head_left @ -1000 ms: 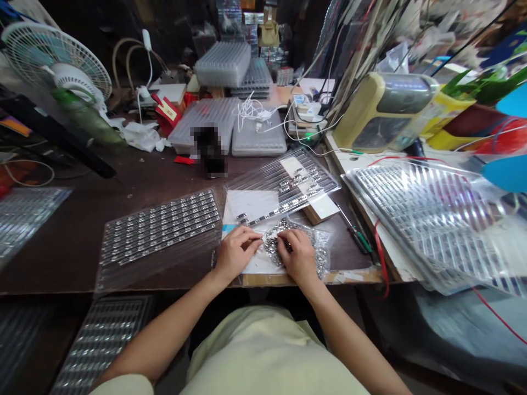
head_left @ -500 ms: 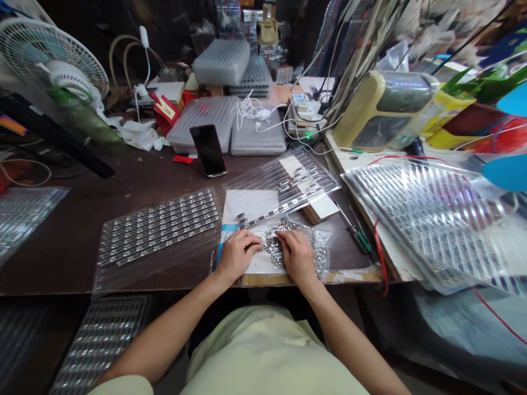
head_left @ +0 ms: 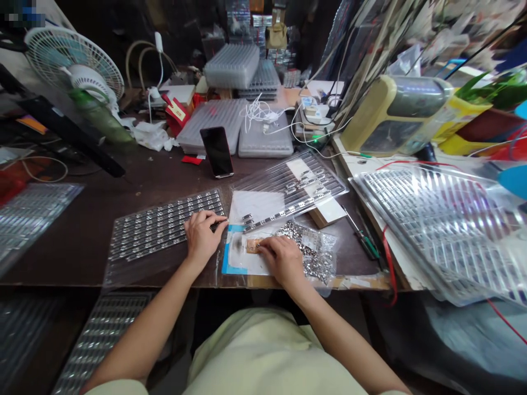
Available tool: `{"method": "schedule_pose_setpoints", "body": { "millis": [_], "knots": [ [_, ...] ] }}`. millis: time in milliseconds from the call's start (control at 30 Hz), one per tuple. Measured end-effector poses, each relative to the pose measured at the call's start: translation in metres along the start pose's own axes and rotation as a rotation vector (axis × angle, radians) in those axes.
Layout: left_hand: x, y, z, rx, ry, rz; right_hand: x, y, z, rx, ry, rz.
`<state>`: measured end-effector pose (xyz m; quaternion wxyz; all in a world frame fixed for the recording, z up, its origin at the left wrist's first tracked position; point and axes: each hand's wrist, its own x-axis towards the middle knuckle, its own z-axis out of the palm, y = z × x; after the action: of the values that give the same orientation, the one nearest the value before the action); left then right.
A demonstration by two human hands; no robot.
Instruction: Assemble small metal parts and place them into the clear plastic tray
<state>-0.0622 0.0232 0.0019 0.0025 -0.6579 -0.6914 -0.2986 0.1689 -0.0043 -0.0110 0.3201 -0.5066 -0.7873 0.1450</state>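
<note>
My left hand (head_left: pixel 202 236) is over the right end of a clear ribbed tray (head_left: pixel 138 276) filled with rows of small black-and-silver metal parts (head_left: pixel 160 222). Its thumb and forefinger are pinched, and whatever is between them is too small to name. My right hand (head_left: pixel 285 257) pinches with thumb and forefinger at the edge of a small tan block (head_left: pixel 251 246) on a white sheet with blue tape (head_left: pixel 234 270). What that pinch holds is hidden. Just beyond the right hand, loose shiny metal pieces (head_left: pixel 319 263) spill over a clear plastic bag.
A second clear tray (head_left: pixel 263 184) with several parts lies behind the hands, partly over a white box (head_left: pixel 329 211). A phone (head_left: pixel 217 152) stands upright. A green-handled screwdriver (head_left: pixel 368 247) lies right; stacked clear trays (head_left: pixel 411 219) overhang the right side. A fan (head_left: pixel 78 66) stands left.
My left hand has moved left from the white sheet to the filled tray. My right hand has shifted left off the metal pieces to the tan block, which now shows. The view has turned slightly.
</note>
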Motion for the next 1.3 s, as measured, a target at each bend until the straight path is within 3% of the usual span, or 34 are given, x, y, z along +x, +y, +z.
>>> {"method": "schedule_pose_setpoints", "body": {
  "millis": [433, 533, 700, 867, 967, 1100, 1200, 1300],
  "knots": [
    [-0.008, -0.008, -0.015, 0.092, -0.034, 0.032, 0.003, -0.004, 0.012, -0.101, 0.008, -0.035],
    [0.000, 0.003, -0.013, 0.059, -0.030, 0.078, 0.003, -0.001, 0.003, -0.141, 0.023, -0.025],
    [0.022, 0.035, 0.009, -0.053, -0.157, 0.210, -0.004, 0.019, -0.021, -0.297, 0.020, 0.009],
    [0.034, 0.045, 0.015, -0.130, -0.198, 0.155, -0.009, 0.029, -0.025, -0.266, -0.036, 0.001],
    [0.025, 0.036, 0.002, -0.381, -0.207, -0.001, -0.008, 0.029, -0.022, -0.200, 0.011, 0.013],
    [-0.004, 0.025, -0.011, -0.762, -0.397, -0.172, -0.004, 0.030, -0.024, -0.116, 0.086, 0.033],
    [-0.026, 0.028, -0.009, -0.789, -0.446, -0.183, -0.003, 0.032, -0.026, -0.060, 0.119, 0.057],
    [-0.038, 0.037, 0.000, -0.645, -0.349, -0.109, -0.003, 0.033, -0.028, 0.031, 0.107, 0.070]
  ]
}}
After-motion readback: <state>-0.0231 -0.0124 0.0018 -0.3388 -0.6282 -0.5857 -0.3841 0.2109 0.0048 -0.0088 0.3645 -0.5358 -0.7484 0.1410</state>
